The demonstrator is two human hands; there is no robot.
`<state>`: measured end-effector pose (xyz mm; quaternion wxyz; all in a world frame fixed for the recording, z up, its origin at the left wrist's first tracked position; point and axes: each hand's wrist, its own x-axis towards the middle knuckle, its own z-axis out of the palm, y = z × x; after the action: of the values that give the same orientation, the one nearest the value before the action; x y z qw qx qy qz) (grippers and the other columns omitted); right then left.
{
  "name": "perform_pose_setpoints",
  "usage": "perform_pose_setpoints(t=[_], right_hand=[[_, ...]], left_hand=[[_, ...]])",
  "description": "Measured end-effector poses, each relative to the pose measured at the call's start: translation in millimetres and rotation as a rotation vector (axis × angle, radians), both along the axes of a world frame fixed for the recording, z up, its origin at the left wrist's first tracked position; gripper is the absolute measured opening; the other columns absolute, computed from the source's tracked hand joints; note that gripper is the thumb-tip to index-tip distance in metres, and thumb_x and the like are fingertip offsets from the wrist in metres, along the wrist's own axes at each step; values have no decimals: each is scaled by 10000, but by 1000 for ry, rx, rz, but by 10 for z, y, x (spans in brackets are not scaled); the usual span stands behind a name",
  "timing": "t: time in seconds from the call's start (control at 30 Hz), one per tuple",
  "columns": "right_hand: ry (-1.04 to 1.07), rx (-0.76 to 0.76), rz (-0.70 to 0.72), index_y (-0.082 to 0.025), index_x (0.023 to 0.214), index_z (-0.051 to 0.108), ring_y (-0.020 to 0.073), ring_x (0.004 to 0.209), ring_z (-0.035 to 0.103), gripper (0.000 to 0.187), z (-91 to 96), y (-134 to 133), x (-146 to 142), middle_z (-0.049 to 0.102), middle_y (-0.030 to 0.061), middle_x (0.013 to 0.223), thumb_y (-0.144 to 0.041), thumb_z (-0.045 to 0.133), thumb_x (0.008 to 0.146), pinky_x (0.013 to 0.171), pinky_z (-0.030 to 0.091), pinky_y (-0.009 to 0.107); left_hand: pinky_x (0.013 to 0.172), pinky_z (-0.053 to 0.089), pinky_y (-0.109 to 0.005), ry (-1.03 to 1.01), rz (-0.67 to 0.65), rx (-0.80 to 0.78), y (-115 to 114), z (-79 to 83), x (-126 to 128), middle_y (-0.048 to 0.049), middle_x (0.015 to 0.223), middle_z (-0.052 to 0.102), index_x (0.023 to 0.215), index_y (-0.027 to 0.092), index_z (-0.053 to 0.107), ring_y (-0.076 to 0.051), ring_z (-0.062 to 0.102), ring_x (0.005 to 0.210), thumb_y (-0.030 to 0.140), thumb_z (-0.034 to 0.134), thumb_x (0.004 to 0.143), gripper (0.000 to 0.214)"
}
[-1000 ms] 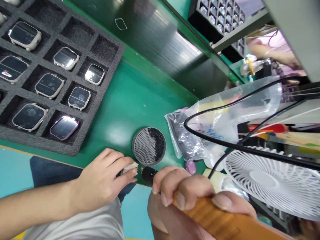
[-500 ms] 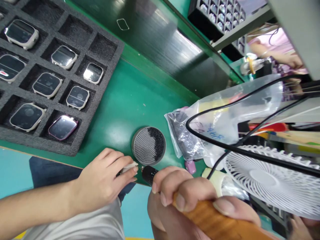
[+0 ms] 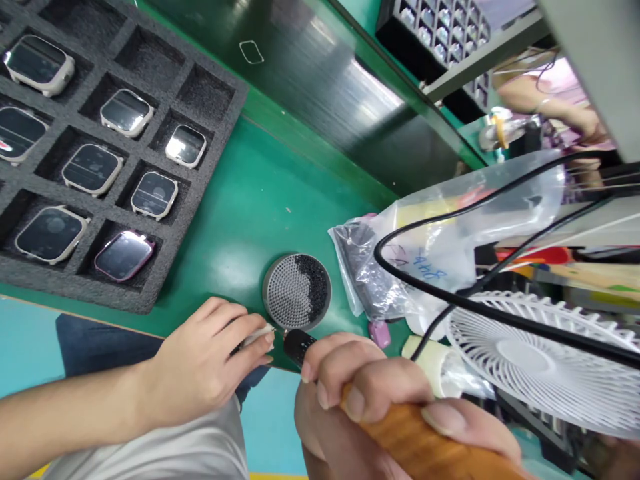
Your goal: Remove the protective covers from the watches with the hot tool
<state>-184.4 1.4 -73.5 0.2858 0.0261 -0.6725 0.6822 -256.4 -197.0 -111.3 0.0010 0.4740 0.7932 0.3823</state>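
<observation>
Head view: small off-white pc [image 3: 256, 335], mostly hidden by the grip, at green bench's [image 3: 240, 220] near edge, just beside a round grey dish [image 3: 286, 293] w/ tiny black bits [image 3: 316, 290] along one side. L hand [image 3: 207, 357] nearly closed, pinching the pc. R hand [image 3: 370, 377] wrapped tight round an orange-handled, black-nosed driver [image 3: 425, 440], tip by the pc; contact unclear.

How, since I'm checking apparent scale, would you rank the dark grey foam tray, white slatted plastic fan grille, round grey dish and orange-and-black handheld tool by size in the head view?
1. Foam tray
2. Fan grille
3. Grey dish
Tool: unranked; nearness to the camera and the right hand covering it make it unsure.
</observation>
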Motion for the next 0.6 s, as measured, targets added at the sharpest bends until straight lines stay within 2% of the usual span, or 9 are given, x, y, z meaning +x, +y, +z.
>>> perform_pose_setpoints(t=[0.2,0.3,0.43,0.6], right_hand=[[25,-22,44,-339,1261,526,173,618,619,260,88,-102,-82,589,-35,810,-413,443,1027,525,530,399],[0,-18,-15,-302,1252,529,158,618,617,263,171,-178,-87,575,-35,817,-411,418,1039,530,541,396],[-26,-24,-54,-315,1234,531,152,591,593,273,197,-184,-56,540,-45,780,-447,375,1054,496,523,382],[0,-68,-29,-320,1216,527,137,538,542,253,178,-137,-25,510,-70,735,-472,502,1015,473,497,370]], left_hand=[[876,458,-422,-6,4,-2,8,-10,14,-80,1214,714,1233,141,695,-248,586,1044,206,678,995,247],[893,458,-429,-11,5,-11,-5,-18,33,-83,1237,707,1245,143,689,-255,581,1059,213,684,993,262],[907,464,-428,-28,22,-2,-25,12,15,-86,1262,699,1236,140,682,-254,580,1078,210,692,989,257],[895,470,-407,-118,49,32,19,70,-46,-76,1227,701,1171,136,668,-234,598,1082,265,657,1022,197]])
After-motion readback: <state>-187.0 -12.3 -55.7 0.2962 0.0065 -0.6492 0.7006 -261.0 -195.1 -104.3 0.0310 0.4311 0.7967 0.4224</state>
